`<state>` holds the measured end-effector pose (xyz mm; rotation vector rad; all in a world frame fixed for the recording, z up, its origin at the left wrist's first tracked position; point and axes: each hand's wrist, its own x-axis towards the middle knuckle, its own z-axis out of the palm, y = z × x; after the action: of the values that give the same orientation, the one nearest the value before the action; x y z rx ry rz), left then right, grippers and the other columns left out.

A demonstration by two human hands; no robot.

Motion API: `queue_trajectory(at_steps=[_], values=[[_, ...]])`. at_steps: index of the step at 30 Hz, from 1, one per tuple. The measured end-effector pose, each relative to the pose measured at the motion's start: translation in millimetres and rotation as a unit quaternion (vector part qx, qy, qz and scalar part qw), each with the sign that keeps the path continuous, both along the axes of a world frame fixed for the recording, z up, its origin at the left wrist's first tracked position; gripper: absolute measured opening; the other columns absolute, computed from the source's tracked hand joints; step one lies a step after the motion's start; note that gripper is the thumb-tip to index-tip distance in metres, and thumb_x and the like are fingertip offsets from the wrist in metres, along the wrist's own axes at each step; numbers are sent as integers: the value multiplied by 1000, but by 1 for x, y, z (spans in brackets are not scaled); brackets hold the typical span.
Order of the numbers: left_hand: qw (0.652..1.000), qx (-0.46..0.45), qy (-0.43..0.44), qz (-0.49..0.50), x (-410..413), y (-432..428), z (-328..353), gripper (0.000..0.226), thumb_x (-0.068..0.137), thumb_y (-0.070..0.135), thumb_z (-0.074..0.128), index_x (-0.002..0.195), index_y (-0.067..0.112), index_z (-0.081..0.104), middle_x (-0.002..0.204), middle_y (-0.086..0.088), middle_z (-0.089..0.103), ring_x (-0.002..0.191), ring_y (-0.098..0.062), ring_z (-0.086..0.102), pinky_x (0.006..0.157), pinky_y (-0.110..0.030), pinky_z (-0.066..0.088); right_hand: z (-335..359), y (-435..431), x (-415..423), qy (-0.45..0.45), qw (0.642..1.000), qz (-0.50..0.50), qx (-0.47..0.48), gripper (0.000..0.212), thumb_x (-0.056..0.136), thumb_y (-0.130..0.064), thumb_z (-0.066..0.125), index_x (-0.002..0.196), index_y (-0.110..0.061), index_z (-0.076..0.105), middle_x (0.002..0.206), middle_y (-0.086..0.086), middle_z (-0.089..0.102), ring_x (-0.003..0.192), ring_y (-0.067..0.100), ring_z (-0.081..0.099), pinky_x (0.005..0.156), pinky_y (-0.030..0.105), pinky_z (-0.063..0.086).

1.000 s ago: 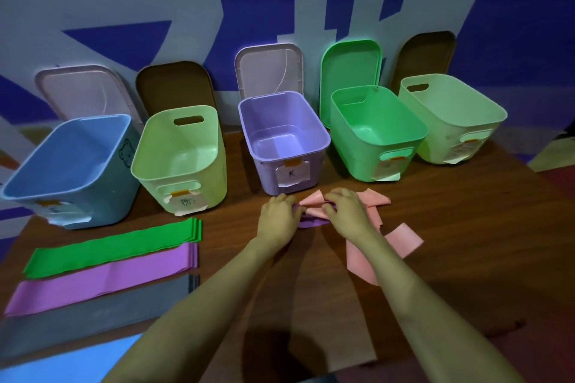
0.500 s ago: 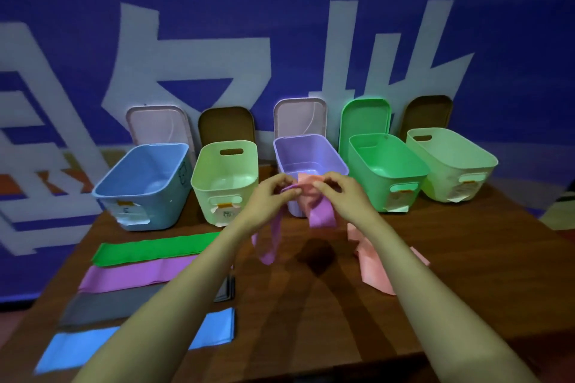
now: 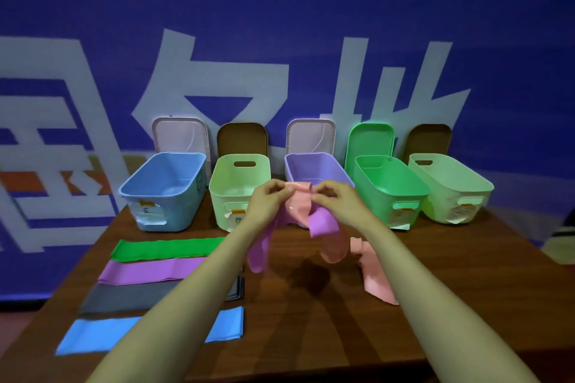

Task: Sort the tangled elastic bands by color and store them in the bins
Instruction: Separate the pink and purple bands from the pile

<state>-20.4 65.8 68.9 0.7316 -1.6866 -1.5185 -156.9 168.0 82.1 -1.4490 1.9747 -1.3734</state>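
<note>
My left hand [image 3: 270, 199] and my right hand [image 3: 330, 197] pinch a knot of tangled elastic bands held up in front of the purple bin [image 3: 317, 168]. A pink band [image 3: 298, 205] runs between both hands, and a purple band [image 3: 323, 223] loops through it and hangs down on the left. Another pink band [image 3: 375, 274] trails onto the table at the right. Flat on the table at the left lie a green band [image 3: 161, 249], a purple band [image 3: 146, 270], a grey band [image 3: 124, 297] and a blue band [image 3: 93, 336].
Five open bins stand in a row at the back of the wooden table [image 3: 451, 305]: blue [image 3: 161, 193], pale green [image 3: 231, 193], purple, green [image 3: 392, 190] and pale green [image 3: 451, 190]. Their lids lean against the blue wall behind them.
Both hands have lifted the tangled pink and purple bands off the table and hold them higher. The camera view has tilted up, showing more of the wall.
</note>
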Motion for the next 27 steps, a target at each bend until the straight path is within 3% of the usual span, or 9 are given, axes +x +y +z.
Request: queue_trajectory(at_steps=[2,6,8,11,13,18,21,24,27], values=[[999,35,12,14,3,-2,-4,2,85,10,66,83,10,68,74,-2,64,67,-10,53,58,-15,43,3,1,-5,12,1000,-5,1,9,86,-10,63,80,-16,66,76,-8,63,67,-5,53,70,15,41],[991,126,38,40,3,-1,-7,11,82,8,68,92,7,70,79,-3,66,74,-14,60,56,-16,47,7,-1,-7,35,998,-19,44,10,88,-13,61,83,-11,69,73,-10,60,67,0,49,60,8,36],[987,144,55,51,1,2,-3,14,85,4,63,98,4,67,75,-1,60,59,-1,57,45,-7,41,5,-4,-6,50,996,-48,48,12,89,-13,58,83,-11,69,78,-5,61,71,6,51,60,14,36],[968,222,85,83,3,-1,-3,8,86,7,59,92,7,65,63,3,60,61,-7,51,47,-14,41,-3,-9,-10,41,993,-98,47,14,90,-11,54,81,-13,64,85,-1,61,82,13,52,69,23,34],[958,268,83,64,4,-5,-8,11,88,6,53,84,10,62,53,7,62,63,-10,51,53,-18,40,-9,-13,-12,-12,992,-121,34,14,91,-11,52,80,-15,60,84,0,60,83,15,51,67,26,36],[892,438,109,3,2,-10,-16,21,93,3,36,80,5,53,66,-8,63,73,-21,55,72,-35,46,-13,-20,-14,-273,948,-161,-22,23,88,-5,48,70,-16,57,71,1,55,69,20,51,55,24,41],[932,358,0,-49,4,-10,-23,17,90,15,45,81,10,58,72,-4,58,69,-17,52,62,-28,41,-24,-24,-19,-366,912,-182,-31,25,82,3,45,64,-12,54,66,6,52,62,19,47,62,33,37],[971,178,-139,-74,4,-14,-36,24,85,32,64,94,10,69,73,-2,59,65,-14,50,54,-23,34,-30,-19,-15,-264,949,-171,-16,28,87,8,34,79,-13,51,70,-1,51,62,8,45,60,26,36],[982,144,-117,-39,-1,-15,-41,21,87,27,64,94,8,68,66,-5,54,51,-14,42,49,-23,27,-31,-17,-6,-221,967,-124,10,28,92,2,30,96,-12,54,80,1,54,71,12,49,63,21,38]])
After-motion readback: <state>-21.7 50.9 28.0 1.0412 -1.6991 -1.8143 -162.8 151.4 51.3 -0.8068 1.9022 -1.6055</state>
